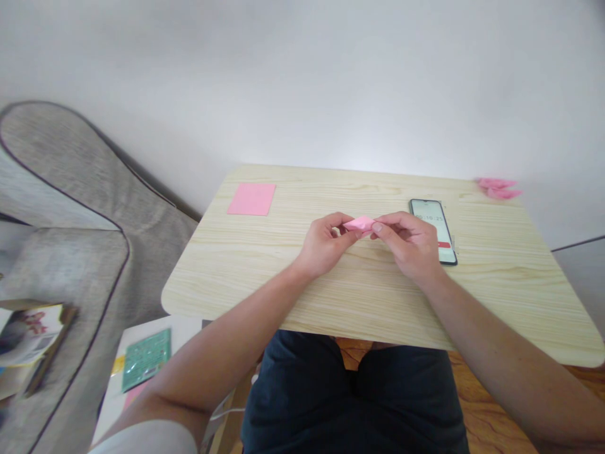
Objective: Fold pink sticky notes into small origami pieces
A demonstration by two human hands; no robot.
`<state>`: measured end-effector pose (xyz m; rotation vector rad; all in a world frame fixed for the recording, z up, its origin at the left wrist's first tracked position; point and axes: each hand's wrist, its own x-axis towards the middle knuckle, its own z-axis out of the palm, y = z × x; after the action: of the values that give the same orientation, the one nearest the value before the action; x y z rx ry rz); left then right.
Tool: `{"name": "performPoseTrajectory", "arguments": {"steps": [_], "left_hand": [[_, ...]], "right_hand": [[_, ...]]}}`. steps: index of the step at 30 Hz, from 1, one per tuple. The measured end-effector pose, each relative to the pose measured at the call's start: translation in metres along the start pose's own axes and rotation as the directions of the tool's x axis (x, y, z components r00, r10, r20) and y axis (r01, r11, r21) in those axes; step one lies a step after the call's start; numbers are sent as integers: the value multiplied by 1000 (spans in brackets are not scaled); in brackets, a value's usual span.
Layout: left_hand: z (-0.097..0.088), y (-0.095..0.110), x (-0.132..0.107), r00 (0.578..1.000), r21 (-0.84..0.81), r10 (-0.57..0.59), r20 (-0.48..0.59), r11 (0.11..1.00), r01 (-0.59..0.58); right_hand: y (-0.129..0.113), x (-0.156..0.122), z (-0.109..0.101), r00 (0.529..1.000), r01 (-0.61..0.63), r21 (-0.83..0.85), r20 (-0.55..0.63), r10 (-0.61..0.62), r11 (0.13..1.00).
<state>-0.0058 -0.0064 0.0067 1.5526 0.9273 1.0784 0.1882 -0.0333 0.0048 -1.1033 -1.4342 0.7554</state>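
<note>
Pink paper (360, 223), already folded down to a small pointed piece, is held just above the middle of the bench (283, 277), between the two hands. The left hand (324, 247) pinches its near-left end between thumb and fingers. The right hand (409, 243) clamps the other end, its fingertips closed on the right edge. Both hands are lifted a little off the wood and the paper hangs between them, clear of the surface.

Judging by the grip, the step in hand is a small fold or crease worked in the air, with each hand fixing one end. The fold line itself is too small to make out. Any further crease on so small a piece would call for the edges to be lined up before pressing, with one hand steadying the paper while the other runs along the fold. The bare bench below would give a firmer backing.

A phone (435, 217) lies face up just beyond the right hand, its screen lit. A flat pink sheet (251, 199) lies well apart at the far left corner. Some folded pink pieces (496, 188) lie at the far right corner. A grey sofa (70, 208) stands to the left, and a green mat (145, 358) lies on a low surface beside it.
</note>
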Motion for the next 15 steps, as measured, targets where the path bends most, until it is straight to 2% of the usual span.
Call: {"name": "performPoseTrajectory", "arguments": {"steps": [8,15], "left_hand": [[0,2,-1,1000,42,12,0,999,-12],[1,4,-2,1000,78,13,-13,997,-12]], "right_hand": [[1,0,1,1000,-13,20,-12,13,1000],[-1,-1,0,1000,-8,-40,-25,7,999]]}}
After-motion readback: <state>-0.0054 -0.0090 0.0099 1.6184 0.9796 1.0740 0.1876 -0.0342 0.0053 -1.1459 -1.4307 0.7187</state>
